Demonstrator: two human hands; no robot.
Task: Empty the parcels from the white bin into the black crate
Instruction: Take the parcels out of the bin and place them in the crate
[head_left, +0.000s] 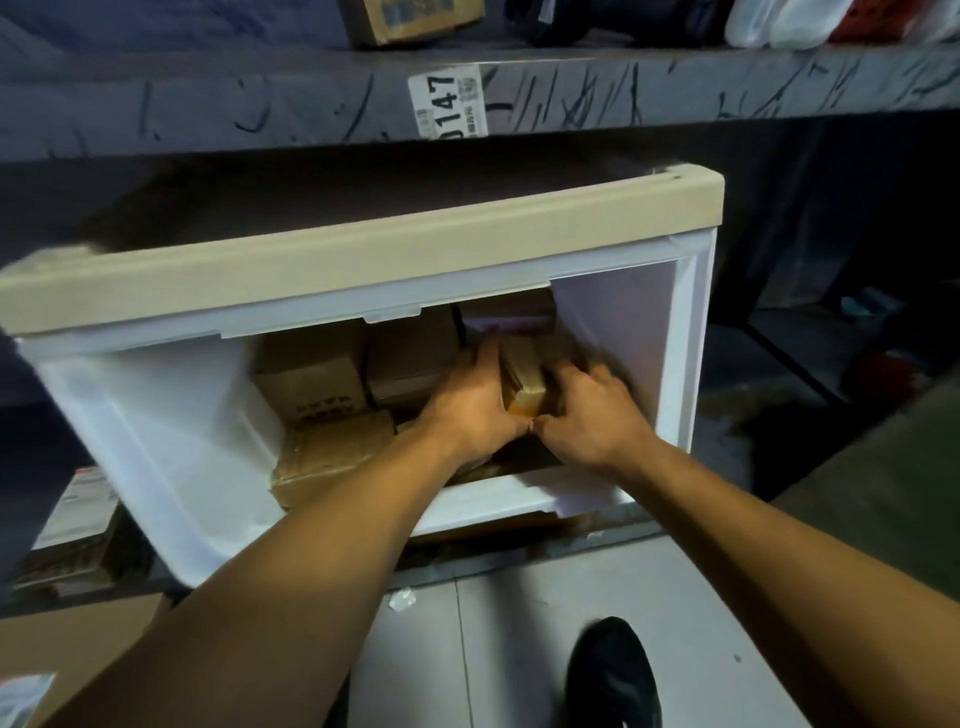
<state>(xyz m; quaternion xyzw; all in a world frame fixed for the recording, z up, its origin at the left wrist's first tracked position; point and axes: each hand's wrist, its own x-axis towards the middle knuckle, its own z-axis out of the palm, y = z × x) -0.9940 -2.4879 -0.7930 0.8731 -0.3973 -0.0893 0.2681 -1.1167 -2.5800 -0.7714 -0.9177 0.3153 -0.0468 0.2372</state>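
Note:
The white bin with a beige top rim sits on a low shelf, its open front facing me. Several brown cardboard parcels lie inside it. My left hand and my right hand are both reaching into the bin. Together they grip a small brown parcel from either side, thumbs nearly touching below it. A larger taped parcel lies at the bin's front left and a box stands behind it. The black crate is not in view.
A grey shelf board with a label reading 0147 hangs just above the bin. More boxes sit on the upper shelf and at the lower left. My black shoe stands on the grey tiled floor.

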